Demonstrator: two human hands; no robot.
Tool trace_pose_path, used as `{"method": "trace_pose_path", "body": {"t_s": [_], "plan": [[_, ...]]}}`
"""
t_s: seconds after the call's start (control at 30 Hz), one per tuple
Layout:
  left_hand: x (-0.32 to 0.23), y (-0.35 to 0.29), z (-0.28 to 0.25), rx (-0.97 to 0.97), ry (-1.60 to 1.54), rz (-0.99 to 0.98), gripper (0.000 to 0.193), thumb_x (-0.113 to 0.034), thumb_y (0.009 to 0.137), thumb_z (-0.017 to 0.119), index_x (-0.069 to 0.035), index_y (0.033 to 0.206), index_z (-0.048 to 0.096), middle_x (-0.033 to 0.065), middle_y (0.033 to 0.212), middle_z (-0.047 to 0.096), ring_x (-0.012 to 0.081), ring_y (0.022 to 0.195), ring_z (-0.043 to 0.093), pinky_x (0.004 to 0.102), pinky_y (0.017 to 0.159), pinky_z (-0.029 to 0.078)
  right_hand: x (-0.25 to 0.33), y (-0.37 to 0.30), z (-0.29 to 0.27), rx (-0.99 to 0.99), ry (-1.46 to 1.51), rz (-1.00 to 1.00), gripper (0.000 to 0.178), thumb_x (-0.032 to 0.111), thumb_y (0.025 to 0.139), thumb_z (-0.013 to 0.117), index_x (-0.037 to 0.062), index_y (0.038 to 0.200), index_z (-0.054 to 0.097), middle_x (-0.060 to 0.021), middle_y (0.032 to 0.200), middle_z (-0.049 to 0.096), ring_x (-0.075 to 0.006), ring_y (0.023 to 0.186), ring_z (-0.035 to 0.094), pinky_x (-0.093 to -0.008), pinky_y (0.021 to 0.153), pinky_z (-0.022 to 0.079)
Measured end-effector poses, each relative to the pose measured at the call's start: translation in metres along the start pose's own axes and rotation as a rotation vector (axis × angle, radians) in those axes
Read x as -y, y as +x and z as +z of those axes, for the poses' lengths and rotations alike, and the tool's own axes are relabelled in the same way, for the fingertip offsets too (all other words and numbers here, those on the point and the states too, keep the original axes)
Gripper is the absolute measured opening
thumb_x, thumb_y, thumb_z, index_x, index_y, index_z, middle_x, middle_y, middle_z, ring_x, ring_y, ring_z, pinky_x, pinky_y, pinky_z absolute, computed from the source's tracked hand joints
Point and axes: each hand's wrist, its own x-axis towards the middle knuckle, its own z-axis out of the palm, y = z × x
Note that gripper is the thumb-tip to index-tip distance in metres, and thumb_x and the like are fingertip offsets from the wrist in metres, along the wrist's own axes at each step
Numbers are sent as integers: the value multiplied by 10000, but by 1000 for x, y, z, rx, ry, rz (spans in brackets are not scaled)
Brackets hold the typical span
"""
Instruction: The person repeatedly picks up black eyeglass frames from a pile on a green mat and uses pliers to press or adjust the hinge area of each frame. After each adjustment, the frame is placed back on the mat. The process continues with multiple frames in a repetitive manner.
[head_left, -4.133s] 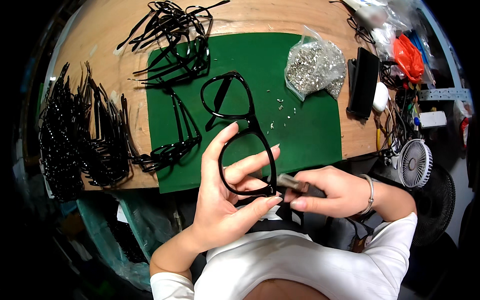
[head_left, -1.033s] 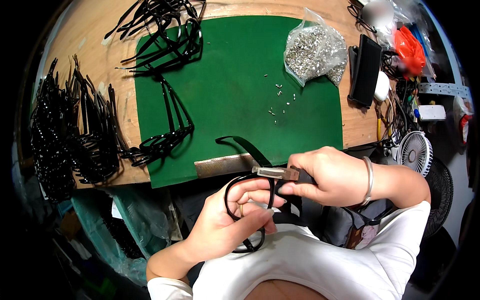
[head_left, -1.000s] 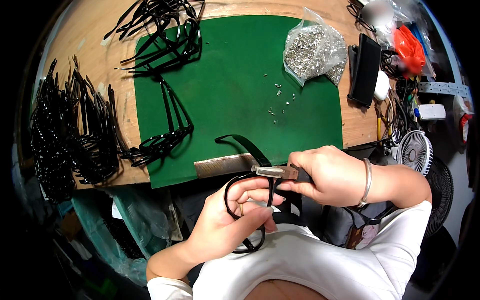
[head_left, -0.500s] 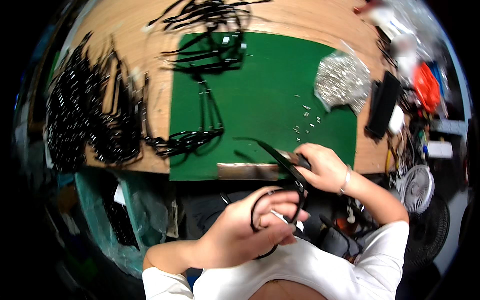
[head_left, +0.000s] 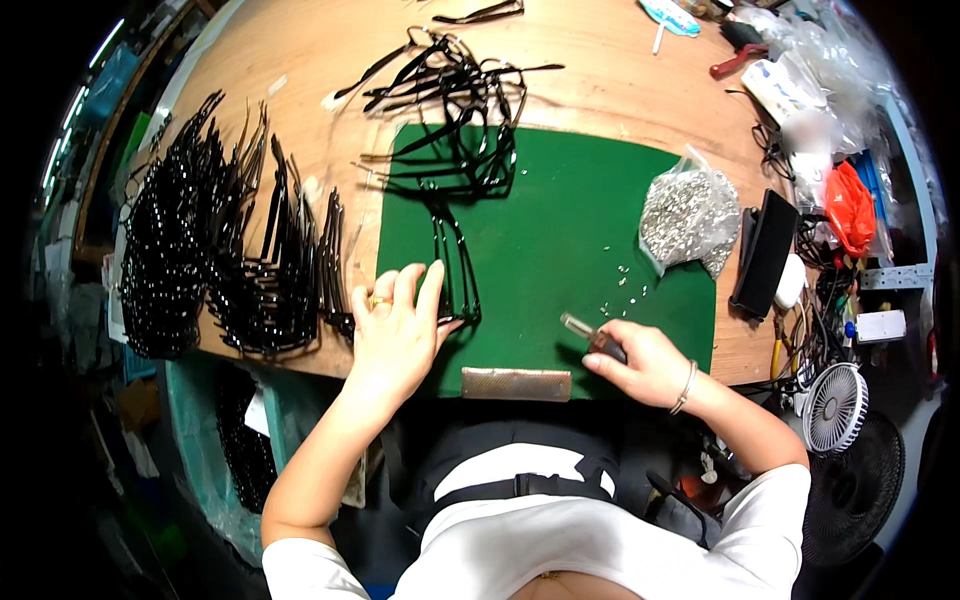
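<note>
My left hand (head_left: 393, 335) rests over a row of black eyeglass frames at the left edge of the green mat (head_left: 560, 240). Its fingers are stretched and apart, with the thumb touching the near side of the rightmost eyeglass frame (head_left: 466, 275). What lies under the palm is hidden. My right hand (head_left: 645, 368) is closed around the dark handle of a screwdriver-like tool (head_left: 582, 328), its short pale shaft pointing up and left over the mat. Small silver metal pieces (head_left: 622, 282) lie scattered beyond that hand, near a clear bag of similar pieces (head_left: 690, 215).
More eyeglass frames are stacked in dense rows (head_left: 190, 250) on the left and in a loose pile (head_left: 460, 110) at the back. A flat metal bar (head_left: 515, 384) lies along the mat's front edge. To the right are a black case (head_left: 765, 255), cables and a small fan (head_left: 835, 408).
My left hand has moved from in front of my body, where it held an eyeglass frame, left and forward to the row. The right hand keeps the tool, now apart from that frame.
</note>
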Motion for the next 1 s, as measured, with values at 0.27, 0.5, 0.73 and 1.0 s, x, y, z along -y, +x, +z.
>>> {"method": "trace_pose_path", "body": {"t_s": [0.27, 0.5, 0.73, 1.0], "plan": [[20, 113, -19, -410, -456, -74, 383, -269, 738, 633, 13, 970, 516, 175, 955, 530, 305, 910, 504, 373, 809, 399, -6, -7, 5, -74, 76, 12, 322, 297, 774, 588, -1, 892, 559, -168, 758, 570, -312, 703, 575, -359, 632, 454], [12, 173, -22, -502, -879, -184, 258, -230, 860, 463, 1, 814, 568, 146, 762, 579, 227, 713, 557, 334, 649, 431, -22, -30, 6, -150, -73, -67, 210, 210, 757, 610, 29, 844, 550, -135, 761, 560, -301, 718, 563, -348, 659, 449], [-16, 107, -80, -82, -2031, 245, 292, -152, 847, 526, -5, 1072, 411, 209, 953, 567, 183, 649, 602, 275, 634, 511, -4, -24, 13, -237, -489, -168, 477, 128, 695, 619, -1, 1121, 449, -134, 1098, 458, -278, 871, 517, -360, 760, 403], [-76, -8, -65, -145, -1603, 63, 670, 52, 663, 674, -17, 1158, 227, 249, 1040, 533, 209, 703, 598, 322, 681, 520, -5, -33, 12, -192, -518, -199, 491, 100, 653, 640, 0, 1102, 466, -125, 1116, 464, -269, 874, 513, -344, 752, 400]]}}
